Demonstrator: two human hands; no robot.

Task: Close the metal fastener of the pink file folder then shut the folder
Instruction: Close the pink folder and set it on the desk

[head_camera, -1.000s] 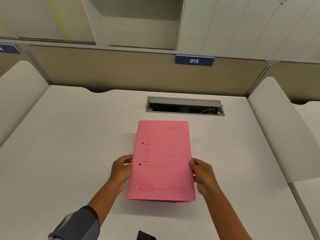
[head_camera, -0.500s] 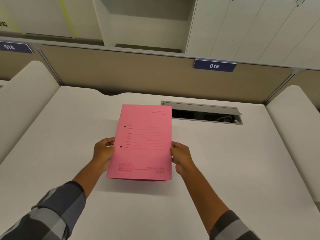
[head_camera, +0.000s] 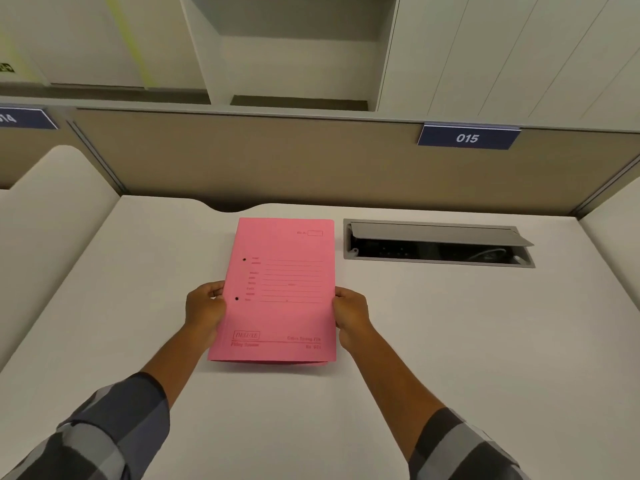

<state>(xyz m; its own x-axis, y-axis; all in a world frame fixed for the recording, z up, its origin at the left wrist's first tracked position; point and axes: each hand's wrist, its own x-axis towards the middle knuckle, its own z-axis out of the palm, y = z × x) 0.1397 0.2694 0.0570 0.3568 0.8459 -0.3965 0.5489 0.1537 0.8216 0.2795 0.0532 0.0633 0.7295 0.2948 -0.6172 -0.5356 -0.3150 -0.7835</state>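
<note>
Pink card fills the middle of our view: the pink file folder [head_camera: 277,292] lies on the white desk [head_camera: 450,341], just left of the cable hatch [head_camera: 438,244], its printed cover down. Our left hand [head_camera: 204,311] pinches the spine edge and our right hand [head_camera: 351,313] the open edge. The folder looks shut; the metal fastener is hidden inside, so we judge the task nearly finished, only letting go remaining.

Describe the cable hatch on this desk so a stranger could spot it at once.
Start at the white desk, below the blue sign reading 015. The cable hatch is a grey metal-framed slot sunk into the desktop near the back edge, right of the pink folder. Its flap is propped open, showing a dark recess with wiring.
</note>
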